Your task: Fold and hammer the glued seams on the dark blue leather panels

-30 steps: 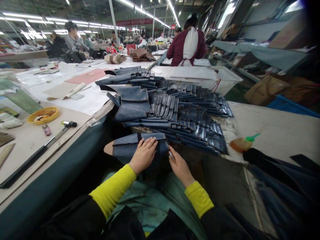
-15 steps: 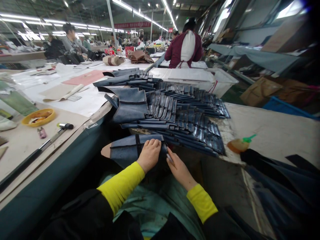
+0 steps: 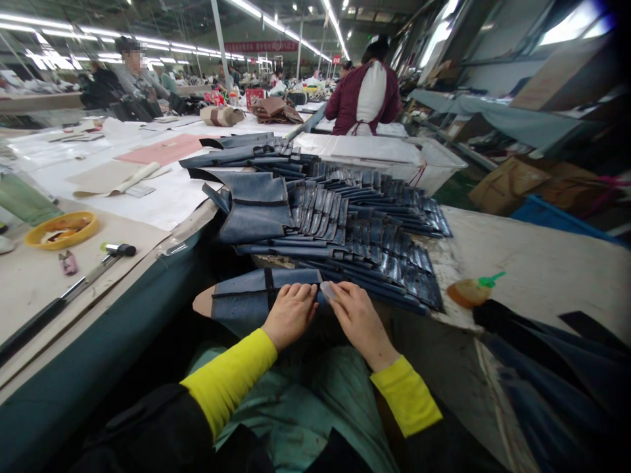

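Note:
A dark blue leather piece point(image 3: 241, 303) with a black cross strip and a tan tip at its left end lies in front of me. My left hand point(image 3: 290, 314) is closed on its right part, knuckles up. At the piece's right end, my right hand point(image 3: 359, 322) pinches a small pale flat tool point(image 3: 327, 290) between thumb and fingers. The tool's end touches or nearly touches the leather edge. Just beyond my hands lie rows of overlapping blue leather pieces point(image 3: 320, 210).
A yellow dish point(image 3: 89, 230), pink clippers point(image 3: 68, 263) and a black-headed hammer point(image 3: 121, 250) lie at left. On the right are a glue bottle point(image 3: 468, 292) with a green nozzle and dark leather pieces point(image 3: 557, 368). A person point(image 3: 367, 92) sits ahead.
My right hand has risen and turned palm down, bringing the pale tool up to the top edge of the leather's right end. My left hand and the piece have shifted slightly left.

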`<action>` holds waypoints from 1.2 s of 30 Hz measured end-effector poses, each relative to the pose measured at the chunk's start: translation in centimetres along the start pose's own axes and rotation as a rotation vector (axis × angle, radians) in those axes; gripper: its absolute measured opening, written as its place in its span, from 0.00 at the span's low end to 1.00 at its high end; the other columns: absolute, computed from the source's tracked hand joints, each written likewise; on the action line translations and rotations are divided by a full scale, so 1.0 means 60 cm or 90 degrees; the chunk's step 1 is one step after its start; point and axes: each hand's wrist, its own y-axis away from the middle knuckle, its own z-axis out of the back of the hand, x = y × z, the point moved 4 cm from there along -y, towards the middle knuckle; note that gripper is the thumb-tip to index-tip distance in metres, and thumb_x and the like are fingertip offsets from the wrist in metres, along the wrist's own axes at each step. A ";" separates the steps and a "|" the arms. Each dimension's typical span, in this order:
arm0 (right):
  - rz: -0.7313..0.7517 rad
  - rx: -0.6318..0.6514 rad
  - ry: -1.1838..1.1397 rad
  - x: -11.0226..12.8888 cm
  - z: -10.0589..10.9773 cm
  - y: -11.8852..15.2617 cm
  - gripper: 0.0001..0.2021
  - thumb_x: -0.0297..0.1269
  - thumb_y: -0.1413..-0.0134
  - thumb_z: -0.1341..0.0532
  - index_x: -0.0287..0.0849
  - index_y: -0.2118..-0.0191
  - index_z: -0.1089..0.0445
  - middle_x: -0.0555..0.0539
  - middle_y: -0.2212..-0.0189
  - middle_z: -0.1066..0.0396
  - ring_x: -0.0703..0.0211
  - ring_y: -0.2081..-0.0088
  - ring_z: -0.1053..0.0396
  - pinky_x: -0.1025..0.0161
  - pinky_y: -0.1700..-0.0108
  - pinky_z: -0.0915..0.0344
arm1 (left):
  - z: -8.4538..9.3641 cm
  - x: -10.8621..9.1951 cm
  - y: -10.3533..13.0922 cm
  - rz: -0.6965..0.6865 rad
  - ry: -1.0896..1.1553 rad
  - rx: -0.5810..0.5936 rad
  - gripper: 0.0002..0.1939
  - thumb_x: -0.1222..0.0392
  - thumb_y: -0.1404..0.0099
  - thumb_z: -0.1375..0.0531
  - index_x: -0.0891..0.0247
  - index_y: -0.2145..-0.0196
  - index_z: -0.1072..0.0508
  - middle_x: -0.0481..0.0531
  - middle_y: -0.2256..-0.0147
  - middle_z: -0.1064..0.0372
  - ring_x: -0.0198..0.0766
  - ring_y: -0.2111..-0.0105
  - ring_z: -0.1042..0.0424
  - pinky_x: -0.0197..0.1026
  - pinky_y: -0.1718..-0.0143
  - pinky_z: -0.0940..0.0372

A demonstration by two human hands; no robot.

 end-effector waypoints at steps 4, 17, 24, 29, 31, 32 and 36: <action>0.002 0.025 -0.005 0.018 -0.017 -0.016 0.16 0.34 0.40 0.50 0.41 0.49 0.34 0.41 0.58 0.35 0.51 0.56 0.39 0.54 0.51 0.38 | 0.002 0.006 0.007 0.002 0.023 -0.001 0.17 0.58 0.31 0.55 0.65 0.48 0.37 0.55 0.51 0.35 0.42 0.52 0.38 0.46 0.52 0.44; -0.020 -0.006 0.030 0.006 -0.050 -0.042 0.17 0.34 0.39 0.52 0.43 0.51 0.31 0.41 0.60 0.34 0.52 0.59 0.39 0.54 0.54 0.37 | -0.002 0.004 0.013 0.003 0.040 -0.028 0.17 0.60 0.32 0.53 0.65 0.48 0.36 0.56 0.48 0.36 0.42 0.50 0.38 0.47 0.50 0.44; -0.015 -0.017 0.021 0.030 -0.053 -0.006 0.18 0.34 0.38 0.54 0.42 0.47 0.34 0.40 0.58 0.35 0.51 0.57 0.40 0.51 0.53 0.37 | 0.005 0.021 0.033 0.030 0.043 -0.042 0.18 0.60 0.32 0.52 0.64 0.46 0.38 0.56 0.48 0.36 0.42 0.49 0.39 0.47 0.47 0.45; -0.026 0.020 0.047 0.060 -0.064 -0.013 0.17 0.33 0.38 0.53 0.41 0.47 0.35 0.40 0.57 0.35 0.50 0.56 0.40 0.53 0.53 0.36 | 0.011 0.042 0.050 0.046 0.050 -0.041 0.18 0.60 0.33 0.52 0.65 0.46 0.37 0.56 0.48 0.36 0.43 0.49 0.39 0.47 0.46 0.44; -0.021 0.037 0.054 0.076 -0.072 -0.018 0.17 0.32 0.39 0.53 0.41 0.47 0.35 0.41 0.57 0.35 0.51 0.56 0.40 0.54 0.53 0.36 | 0.016 0.051 0.057 0.050 0.046 -0.039 0.18 0.60 0.32 0.52 0.65 0.46 0.37 0.56 0.49 0.36 0.43 0.50 0.38 0.47 0.46 0.44; -0.016 0.042 0.056 0.083 -0.077 -0.021 0.17 0.32 0.39 0.52 0.41 0.47 0.35 0.41 0.57 0.34 0.51 0.56 0.40 0.54 0.54 0.36 | 0.019 0.055 0.061 0.053 0.043 -0.039 0.18 0.60 0.32 0.52 0.65 0.46 0.37 0.56 0.49 0.36 0.43 0.50 0.38 0.46 0.46 0.44; 0.001 0.049 0.065 0.109 -0.090 -0.027 0.17 0.32 0.38 0.52 0.43 0.47 0.35 0.41 0.58 0.34 0.50 0.56 0.40 0.54 0.54 0.36 | 0.034 0.071 0.078 0.059 0.023 -0.048 0.18 0.60 0.33 0.51 0.64 0.46 0.37 0.56 0.51 0.34 0.42 0.52 0.37 0.47 0.48 0.43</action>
